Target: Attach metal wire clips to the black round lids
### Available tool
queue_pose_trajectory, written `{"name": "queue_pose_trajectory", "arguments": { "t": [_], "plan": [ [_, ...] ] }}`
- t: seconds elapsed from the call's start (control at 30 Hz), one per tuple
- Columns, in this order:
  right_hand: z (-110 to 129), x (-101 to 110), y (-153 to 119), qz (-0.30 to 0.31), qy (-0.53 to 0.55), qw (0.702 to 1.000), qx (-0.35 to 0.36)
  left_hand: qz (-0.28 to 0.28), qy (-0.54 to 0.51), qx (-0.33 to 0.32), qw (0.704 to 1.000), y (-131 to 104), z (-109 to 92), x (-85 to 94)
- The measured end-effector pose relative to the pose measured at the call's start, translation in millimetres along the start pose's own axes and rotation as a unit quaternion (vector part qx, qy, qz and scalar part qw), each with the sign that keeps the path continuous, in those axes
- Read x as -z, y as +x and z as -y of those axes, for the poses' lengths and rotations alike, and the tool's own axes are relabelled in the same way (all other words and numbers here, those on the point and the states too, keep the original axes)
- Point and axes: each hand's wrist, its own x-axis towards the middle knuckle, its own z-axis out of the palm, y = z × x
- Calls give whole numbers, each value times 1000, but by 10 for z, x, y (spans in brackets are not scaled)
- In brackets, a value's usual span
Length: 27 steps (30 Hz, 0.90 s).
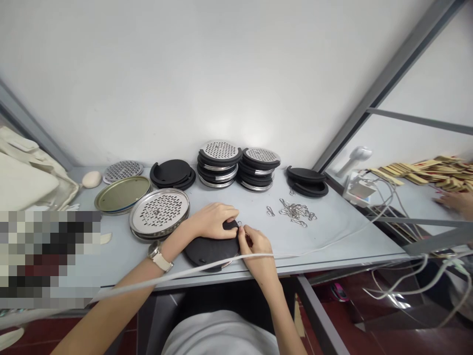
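Note:
A black round disc (210, 250) with a metal rim lies at the table's front edge. Across its top rests my left hand (216, 220), fingers wrapped over the raised black edge. My right hand (256, 245) pinches at the disc's right side, where a small metal wire loop (240, 224) shows by the fingertips. Stacks of black discs with perforated metal plates (220, 150) (261, 155) stand against the wall. Perforated metal discs (159, 211) lie left of my hands, beside an olive-coloured lid (123, 194). Loose metal clips (295, 211) are scattered to the right.
A white cable (314, 250) crosses in front of my forearms. Black discs sit at back left (173, 172) and back right (308, 181). Beyond the frame post, another person's hand (456, 201) is near yellowish strips (436, 172). A white bag (29, 172) is at left.

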Motion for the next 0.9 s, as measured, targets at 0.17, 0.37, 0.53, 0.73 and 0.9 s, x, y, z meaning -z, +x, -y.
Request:
{"name": "queue_pose_trajectory", "arguments": {
  "t": [0.17,0.37,0.53,0.73,0.9],
  "plan": [
    [-5,-8,-6,-2,-2,1000,-1,6,11,-10,1000,-1,-2,13],
    [-31,-29,-12,-2,-15,1000,2,17,26,-24,999,-3,-19,-2],
    [-37,-40,4,-8,-25,1000,7,21,27,-33,999,-13,-32,2],
    [-40,-45,6,-3,-36,999,16,21,28,-44,998,-13,-29,3],
    [-41,-43,-3,2,-44,999,12,25,32,-41,998,-17,-32,-6]
  ]
}}
